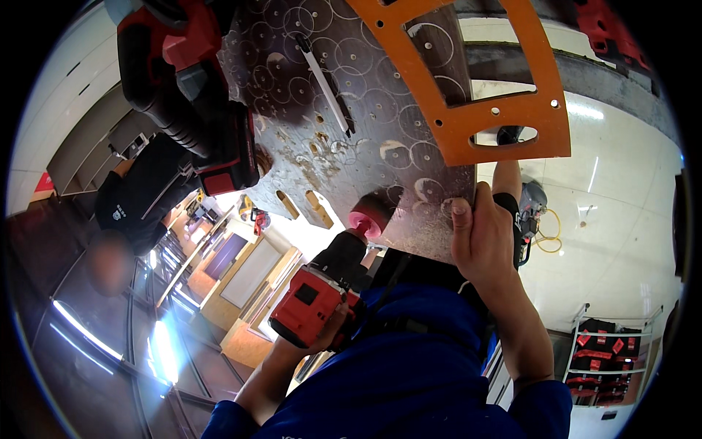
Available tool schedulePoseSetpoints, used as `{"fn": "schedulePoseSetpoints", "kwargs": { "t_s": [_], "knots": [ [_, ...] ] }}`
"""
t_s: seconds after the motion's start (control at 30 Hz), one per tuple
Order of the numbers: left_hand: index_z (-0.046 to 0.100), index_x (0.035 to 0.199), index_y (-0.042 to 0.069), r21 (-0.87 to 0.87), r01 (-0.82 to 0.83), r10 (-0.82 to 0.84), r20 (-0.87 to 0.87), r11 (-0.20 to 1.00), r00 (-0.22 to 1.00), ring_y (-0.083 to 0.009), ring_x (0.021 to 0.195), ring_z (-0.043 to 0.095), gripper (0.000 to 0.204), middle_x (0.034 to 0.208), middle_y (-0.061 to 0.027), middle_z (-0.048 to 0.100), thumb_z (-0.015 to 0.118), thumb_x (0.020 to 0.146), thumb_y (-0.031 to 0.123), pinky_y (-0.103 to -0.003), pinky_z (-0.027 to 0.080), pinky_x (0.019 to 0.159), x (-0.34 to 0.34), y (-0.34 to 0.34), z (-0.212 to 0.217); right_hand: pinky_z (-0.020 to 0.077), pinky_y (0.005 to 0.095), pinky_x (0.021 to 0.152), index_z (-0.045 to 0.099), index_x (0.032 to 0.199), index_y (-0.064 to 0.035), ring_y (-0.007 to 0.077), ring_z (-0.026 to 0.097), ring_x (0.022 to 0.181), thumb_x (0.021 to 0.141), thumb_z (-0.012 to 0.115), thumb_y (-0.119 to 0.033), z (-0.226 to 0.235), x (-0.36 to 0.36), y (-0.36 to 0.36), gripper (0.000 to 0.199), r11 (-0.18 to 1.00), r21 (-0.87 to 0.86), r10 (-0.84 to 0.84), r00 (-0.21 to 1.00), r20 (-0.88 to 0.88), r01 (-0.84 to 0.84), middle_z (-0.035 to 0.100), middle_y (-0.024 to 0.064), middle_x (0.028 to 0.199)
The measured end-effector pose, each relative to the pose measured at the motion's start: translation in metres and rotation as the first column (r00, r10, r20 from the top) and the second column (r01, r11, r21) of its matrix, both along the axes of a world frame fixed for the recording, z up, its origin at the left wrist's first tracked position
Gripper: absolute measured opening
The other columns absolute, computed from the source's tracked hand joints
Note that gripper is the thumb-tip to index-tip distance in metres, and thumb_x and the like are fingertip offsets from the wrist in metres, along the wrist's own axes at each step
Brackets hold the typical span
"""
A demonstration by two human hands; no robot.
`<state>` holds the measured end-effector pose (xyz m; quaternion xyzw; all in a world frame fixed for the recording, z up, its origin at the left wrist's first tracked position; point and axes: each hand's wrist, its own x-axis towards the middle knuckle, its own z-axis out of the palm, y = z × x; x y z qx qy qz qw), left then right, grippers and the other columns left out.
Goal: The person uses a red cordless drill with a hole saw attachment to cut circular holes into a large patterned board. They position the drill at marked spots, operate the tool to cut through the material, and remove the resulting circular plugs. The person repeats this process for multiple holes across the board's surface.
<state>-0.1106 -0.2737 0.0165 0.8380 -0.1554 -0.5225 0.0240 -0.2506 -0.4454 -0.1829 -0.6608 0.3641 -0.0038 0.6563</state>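
My left hand (330,327) is wrapped round the handle of a red and black cordless drill (307,296), partly hidden by its body. A pink and dark hole saw (368,219) sits in its chuck, over the near edge of a worn board (395,88). Whether it touches the board, I cannot tell. Scribed circles, small holes and gouges cover the board, and two slots are cut near its left edge. At the near right corner my right hand (486,238) grips the board's edge, thumb on top and fingers hidden beneath.
On the board lie an orange template (504,135) with cut-outs, overhanging the right side, a white and black pen (325,84), and another red and black power tool (212,139) at the left. A person in black (135,197) stands at left. A rack (607,358) stands lower right.
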Motion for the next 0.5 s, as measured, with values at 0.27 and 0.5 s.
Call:
{"fn": "schedulePoseSetpoints", "kwargs": {
  "t_s": [0.27,0.5],
  "knots": [
    [0.061,0.11,0.008,0.174,0.103,-0.09,-0.081,0.979,0.993,-0.0282,0.089,0.066,0.022,0.098,-0.0125,0.066,0.057,0.095,0.023,-0.037,0.053,0.075,0.0042,0.003,0.0046,0.0465,0.0404,0.046,0.045,0.087,0.0021,0.036,0.059,0.049,0.102,0.046,-0.033,0.0001,-0.0006,-0.0013,0.038,1.0,0.013,0.022,1.0,-0.011,-0.021,0.05,0.0182,0.054],
    [0.062,0.109,0.007,0.045,0.12,-0.119,-0.029,0.992,0.992,-0.0283,0.088,0.066,0.02,0.097,-0.0125,0.066,0.06,0.093,0.019,-0.036,0.053,0.072,0.0021,0.0096,0.0018,0.0473,0.0414,0.048,0.045,0.089,0.003,0.0378,0.06,0.051,0.101,0.048,-0.031,0.001,-0.0007,-0.0017,0.036,0.999,0.017,0.032,0.999,-0.026,-0.031,0.053,0.0195,0.055]
  ]
}}
